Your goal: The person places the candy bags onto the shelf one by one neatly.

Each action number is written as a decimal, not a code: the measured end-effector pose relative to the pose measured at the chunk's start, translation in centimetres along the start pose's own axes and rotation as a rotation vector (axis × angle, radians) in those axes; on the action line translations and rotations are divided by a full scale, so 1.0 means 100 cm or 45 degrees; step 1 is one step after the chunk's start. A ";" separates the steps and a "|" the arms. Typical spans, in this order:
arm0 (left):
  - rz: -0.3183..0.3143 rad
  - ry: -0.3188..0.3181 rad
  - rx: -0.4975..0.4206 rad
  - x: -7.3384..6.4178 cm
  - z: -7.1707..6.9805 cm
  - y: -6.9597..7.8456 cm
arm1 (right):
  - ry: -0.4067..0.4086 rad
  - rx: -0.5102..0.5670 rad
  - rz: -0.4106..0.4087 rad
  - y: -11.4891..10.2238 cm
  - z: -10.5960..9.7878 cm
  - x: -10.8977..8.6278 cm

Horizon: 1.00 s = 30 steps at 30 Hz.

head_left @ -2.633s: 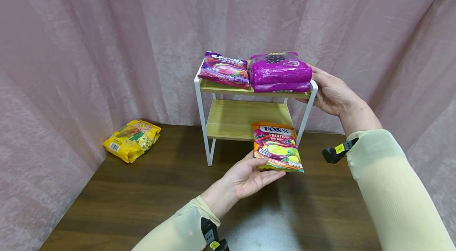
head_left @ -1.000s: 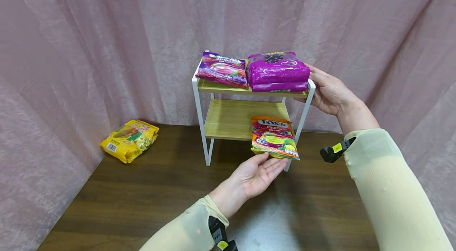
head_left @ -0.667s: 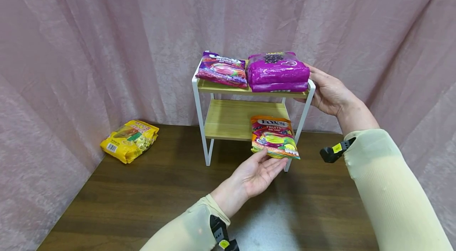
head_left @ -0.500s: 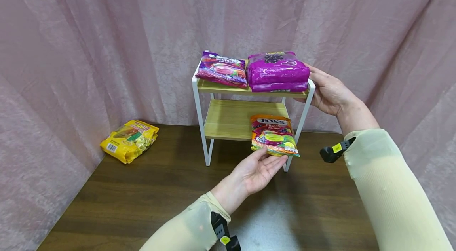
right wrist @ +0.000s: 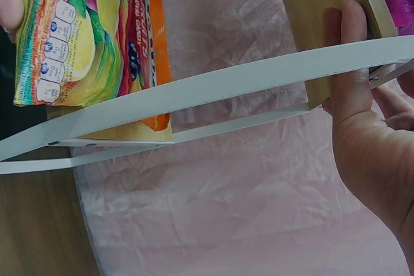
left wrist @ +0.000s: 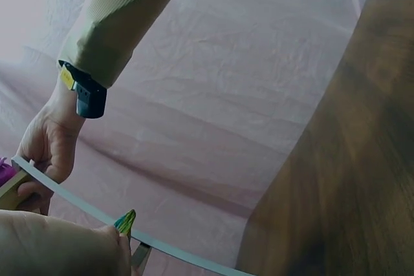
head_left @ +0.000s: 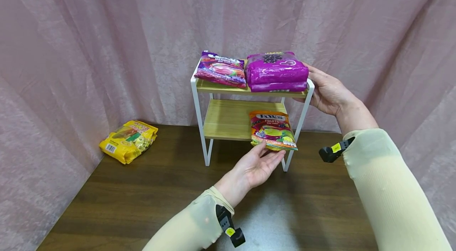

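Pinching the orange packet (head_left: 272, 127) at the lower shelf (head_left: 228, 118) is the left hand (head_left: 252, 171); the right hand (head_left: 329, 93) grips the rack (head_left: 200, 120).

At the left hand (head_left: 253, 170), the flat plastic candy bag (head_left: 272, 129) is orange, red, yellow and green with printed fruit. By the right hand (head_left: 329, 94), the plump purple plastic bag (head_left: 277, 73) carries dark printed berries; farther left of that hand, the flat Berries packet (head_left: 221, 69) mixes violet and pink. The two-tier shelf (head_left: 228, 122) beyond the left hand has pale yellow wood grain and white metal legs. Left of both hands, the creased yellow plastic bag (head_left: 129, 141) shows a green patch. The velvety curtain (head_left: 167, 25) behind is dusty pink.
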State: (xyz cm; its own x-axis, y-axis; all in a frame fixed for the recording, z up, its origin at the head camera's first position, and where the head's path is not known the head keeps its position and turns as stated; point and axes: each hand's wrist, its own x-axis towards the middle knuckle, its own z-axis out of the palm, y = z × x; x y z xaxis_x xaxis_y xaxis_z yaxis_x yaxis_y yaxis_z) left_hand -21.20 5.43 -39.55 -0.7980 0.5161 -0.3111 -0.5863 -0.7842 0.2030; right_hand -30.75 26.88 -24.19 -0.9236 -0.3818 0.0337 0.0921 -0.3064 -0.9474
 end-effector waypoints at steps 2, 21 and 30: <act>-0.003 0.030 -0.019 0.000 -0.001 -0.001 | 0.004 0.000 0.001 0.000 0.000 0.000; 0.100 0.059 -0.010 -0.002 0.001 -0.001 | -0.009 0.012 -0.003 0.001 -0.002 -0.001; 0.119 0.058 0.003 0.008 0.007 0.006 | -0.007 0.009 -0.013 0.002 -0.002 0.000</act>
State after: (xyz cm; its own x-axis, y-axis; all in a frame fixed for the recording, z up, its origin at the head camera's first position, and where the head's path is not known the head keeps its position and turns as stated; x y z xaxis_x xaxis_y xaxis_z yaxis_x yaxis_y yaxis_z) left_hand -22.26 5.59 -39.05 -0.8421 0.4248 -0.3324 -0.5102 -0.8272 0.2354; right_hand -30.83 26.98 -24.39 -0.9224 -0.3836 0.0455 0.0850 -0.3166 -0.9448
